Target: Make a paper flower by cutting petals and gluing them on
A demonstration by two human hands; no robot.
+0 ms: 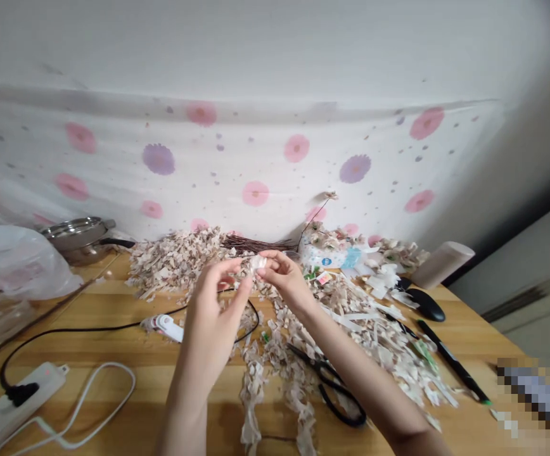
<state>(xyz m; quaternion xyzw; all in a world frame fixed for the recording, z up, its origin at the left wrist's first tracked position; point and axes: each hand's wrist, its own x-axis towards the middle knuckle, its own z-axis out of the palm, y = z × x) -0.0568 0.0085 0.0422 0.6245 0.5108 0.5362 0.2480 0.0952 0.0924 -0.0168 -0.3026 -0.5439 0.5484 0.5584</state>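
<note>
Both hands are raised over the middle of the wooden table [127,392]. Between their fingertips is a small pale, crumpled petal piece [256,263]. My right hand [282,275] pinches it between thumb and fingers. My left hand [220,297] is curved beside it, its fingers and thumb apart, with the fingertips near the piece's left side. Strips of pale crinkled material [252,405] lie below the hands. Black-handled scissors [339,387] rest under my right forearm. A heap of pale petals [175,263] stands behind my left hand.
Dark thin sticks [260,244] lie at the back. A white glue gun [168,327] with a black cord is on the left, near a power strip [37,389]. A steel pan [82,237] stands back left. A black mouse [426,304], green-ended pen [453,361] and paper roll [443,265] are right.
</note>
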